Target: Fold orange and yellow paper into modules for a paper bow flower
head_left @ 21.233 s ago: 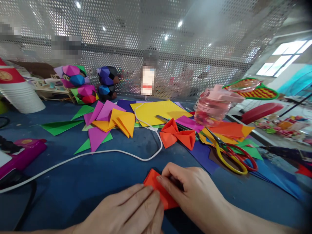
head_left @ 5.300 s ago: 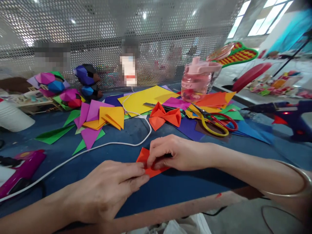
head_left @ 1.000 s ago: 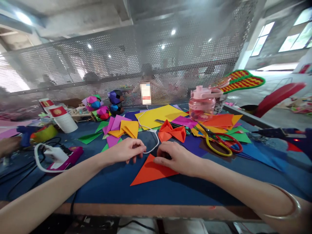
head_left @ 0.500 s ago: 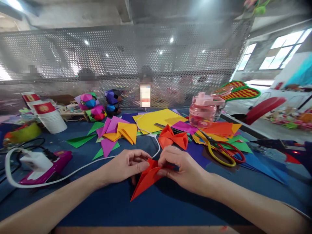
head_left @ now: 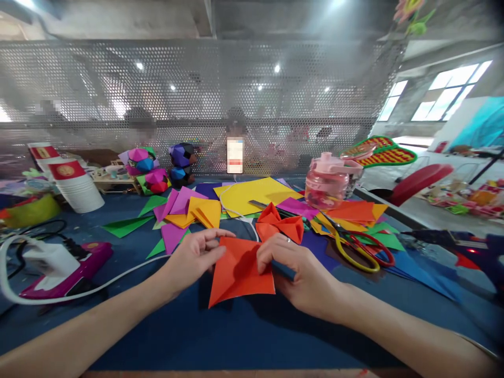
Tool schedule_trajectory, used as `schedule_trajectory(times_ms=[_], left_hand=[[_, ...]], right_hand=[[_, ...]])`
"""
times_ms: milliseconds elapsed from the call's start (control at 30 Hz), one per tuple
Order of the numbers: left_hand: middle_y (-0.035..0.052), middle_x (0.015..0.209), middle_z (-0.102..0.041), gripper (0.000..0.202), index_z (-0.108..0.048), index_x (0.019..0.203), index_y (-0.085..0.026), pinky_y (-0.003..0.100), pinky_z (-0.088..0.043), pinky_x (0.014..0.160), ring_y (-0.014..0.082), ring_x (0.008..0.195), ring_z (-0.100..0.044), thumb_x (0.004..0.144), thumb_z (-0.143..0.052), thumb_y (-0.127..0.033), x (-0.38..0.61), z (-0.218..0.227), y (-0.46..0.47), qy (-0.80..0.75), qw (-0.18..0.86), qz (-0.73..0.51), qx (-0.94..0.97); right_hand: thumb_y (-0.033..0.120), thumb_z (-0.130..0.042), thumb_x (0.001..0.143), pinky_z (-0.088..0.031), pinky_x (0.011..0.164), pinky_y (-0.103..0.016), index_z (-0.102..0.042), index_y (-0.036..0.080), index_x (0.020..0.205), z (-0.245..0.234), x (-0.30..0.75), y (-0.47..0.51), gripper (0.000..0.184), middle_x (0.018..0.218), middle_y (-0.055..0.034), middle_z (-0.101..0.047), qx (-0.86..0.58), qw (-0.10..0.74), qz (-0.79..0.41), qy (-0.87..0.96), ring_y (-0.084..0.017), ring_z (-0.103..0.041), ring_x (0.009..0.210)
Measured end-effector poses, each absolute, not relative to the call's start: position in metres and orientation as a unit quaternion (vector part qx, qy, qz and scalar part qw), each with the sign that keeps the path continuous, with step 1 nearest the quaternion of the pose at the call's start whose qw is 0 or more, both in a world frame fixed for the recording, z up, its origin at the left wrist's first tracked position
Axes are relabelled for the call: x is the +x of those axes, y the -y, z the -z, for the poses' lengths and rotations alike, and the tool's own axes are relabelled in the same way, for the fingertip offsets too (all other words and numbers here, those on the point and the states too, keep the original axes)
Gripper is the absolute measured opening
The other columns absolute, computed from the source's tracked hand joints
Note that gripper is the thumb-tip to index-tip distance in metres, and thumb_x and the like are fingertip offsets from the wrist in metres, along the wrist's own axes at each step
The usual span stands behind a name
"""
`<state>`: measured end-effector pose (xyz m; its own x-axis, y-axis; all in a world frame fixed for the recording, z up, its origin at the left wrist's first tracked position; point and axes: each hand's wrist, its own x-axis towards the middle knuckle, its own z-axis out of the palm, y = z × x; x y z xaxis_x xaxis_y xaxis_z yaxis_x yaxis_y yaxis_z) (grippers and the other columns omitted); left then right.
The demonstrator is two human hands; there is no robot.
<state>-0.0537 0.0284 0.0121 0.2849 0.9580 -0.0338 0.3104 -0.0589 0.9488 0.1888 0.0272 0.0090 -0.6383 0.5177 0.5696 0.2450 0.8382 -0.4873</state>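
An orange-red sheet of paper [head_left: 242,275], nearly square with crease lines, is held up between my two hands above the blue table. My left hand [head_left: 195,258] pinches its upper left corner between thumb and fingers. At the right edge my right hand [head_left: 301,270] grips the sheet, its index finger in front and its thumb hidden behind. Just beyond my right hand lies a folded orange-red paper piece [head_left: 279,224] with pointed flaps. A white cable [head_left: 126,273] runs across the table behind the sheet.
Folded purple, yellow and green papers [head_left: 207,212] lie ahead. Yellow-handled and red-handled scissors [head_left: 354,252] rest at right, near a pink bottle [head_left: 326,181] and a glue gun [head_left: 464,241]. A magenta power strip [head_left: 84,268] and paper cups [head_left: 74,186] stand left.
The orange-red paper has gone from a folded, pointed shape to a spread-out, nearly square sheet. My left hand has moved left, away from my right hand.
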Motion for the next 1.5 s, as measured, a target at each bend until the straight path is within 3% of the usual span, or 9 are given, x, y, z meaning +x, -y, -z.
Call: schedule_trajectory(times_ms=[133,267,433,767,1067,1200,1267,1400,1500], left_hand=[[-0.0090,0.059,-0.038,0.047,-0.059,0.115,-0.016,0.019,-0.040,0.054,0.0104,0.057,-0.045,0.077,-0.068,-0.043,-0.054,-0.016,-0.031,-0.490,0.492,-0.419,0.585],[-0.0070,0.064,-0.051,0.047,-0.057,0.115,-0.017,0.017,-0.043,0.051,0.0103,0.058,-0.053,0.075,-0.071,-0.038,-0.054,-0.015,-0.032,-0.488,0.522,-0.447,0.537],[-0.0034,0.074,-0.063,0.042,-0.055,0.111,-0.018,0.017,-0.048,0.052,0.0108,0.062,-0.061,0.074,-0.072,-0.030,-0.053,-0.014,-0.032,-0.484,0.554,-0.454,0.503],[0.0028,0.088,-0.071,0.041,-0.053,0.103,-0.018,0.025,-0.059,0.063,0.0159,0.074,-0.069,0.069,-0.074,-0.025,-0.051,-0.017,-0.029,-0.473,0.581,-0.439,0.496],[0.0005,0.079,-0.067,0.039,-0.052,0.101,-0.018,0.023,-0.056,0.060,0.0141,0.069,-0.067,0.070,-0.072,-0.029,-0.054,-0.016,-0.030,-0.479,0.566,-0.419,0.524],[0.0028,0.077,-0.068,0.037,-0.053,0.104,-0.016,0.028,-0.056,0.058,0.0175,0.066,-0.068,0.073,-0.069,-0.030,-0.053,-0.012,-0.030,-0.480,0.546,-0.379,0.572],[0.0061,0.083,-0.069,0.035,-0.055,0.105,-0.016,0.032,-0.057,0.064,0.0216,0.074,-0.070,0.075,-0.068,-0.028,-0.052,-0.012,-0.029,-0.477,0.503,-0.377,0.614],[0.0098,0.127,-0.062,0.041,-0.061,0.115,-0.022,0.039,-0.043,0.107,0.0291,0.124,-0.054,0.077,-0.074,-0.029,-0.054,-0.016,-0.015,-0.435,0.376,-0.413,0.706],[0.0100,0.133,-0.061,0.057,-0.062,0.125,-0.025,0.040,-0.038,0.112,0.0331,0.125,-0.055,0.075,-0.080,-0.045,-0.060,-0.015,0.000,-0.329,0.273,-0.365,0.827]], right_hand=[[-0.006,-0.050,0.076,-0.046,0.083,-0.036,-0.057,0.021,0.089,-0.009,0.191,-0.033,0.030,0.094,-0.0051,-0.065,-0.220,0.369,-0.102,0.897,-0.020,-0.057,0.090],[0.005,-0.062,0.080,-0.046,0.088,-0.039,-0.063,0.021,0.104,-0.009,0.192,-0.032,0.029,0.106,-0.0082,-0.065,-0.225,0.346,-0.046,0.910,-0.023,-0.056,0.099],[0.008,-0.059,0.086,-0.047,0.084,-0.039,-0.065,0.020,0.092,-0.009,0.193,-0.032,0.014,0.101,-0.0072,-0.066,-0.222,0.344,-0.001,0.912,-0.023,-0.057,0.094],[0.002,-0.050,0.081,-0.049,0.085,-0.042,-0.063,0.020,0.088,-0.005,0.194,-0.037,0.023,0.103,-0.0090,-0.067,-0.278,0.340,0.025,0.898,-0.025,-0.058,0.098],[0.008,-0.056,0.088,-0.048,0.085,-0.040,-0.064,0.019,0.088,-0.008,0.194,-0.036,0.013,0.102,-0.0082,-0.069,-0.242,0.345,0.016,0.907,-0.023,-0.060,0.095],[0.007,-0.056,0.088,-0.045,0.088,-0.040,-0.065,0.021,0.100,-0.010,0.196,-0.034,0.021,0.109,-0.0049,-0.073,-0.205,0.335,0.019,0.920,-0.023,-0.061,0.102],[0.008,-0.056,0.089,-0.044,0.091,-0.040,-0.065,0.021,0.106,-0.011,0.196,-0.033,0.023,0.108,-0.0030,-0.074,-0.173,0.322,0.024,0.930,-0.022,-0.063,0.104],[0.008,-0.056,0.089,-0.044,0.092,-0.040,-0.065,0.019,0.098,-0.010,0.194,-0.029,0.017,0.095,-0.0045,-0.076,-0.158,0.284,0.031,0.945,-0.021,-0.067,0.095],[0.010,-0.053,0.090,-0.048,0.087,-0.038,-0.065,0.021,0.091,-0.007,0.192,-0.026,0.016,0.085,-0.0055,-0.074,-0.172,0.271,0.013,0.947,-0.019,-0.068,0.084]])
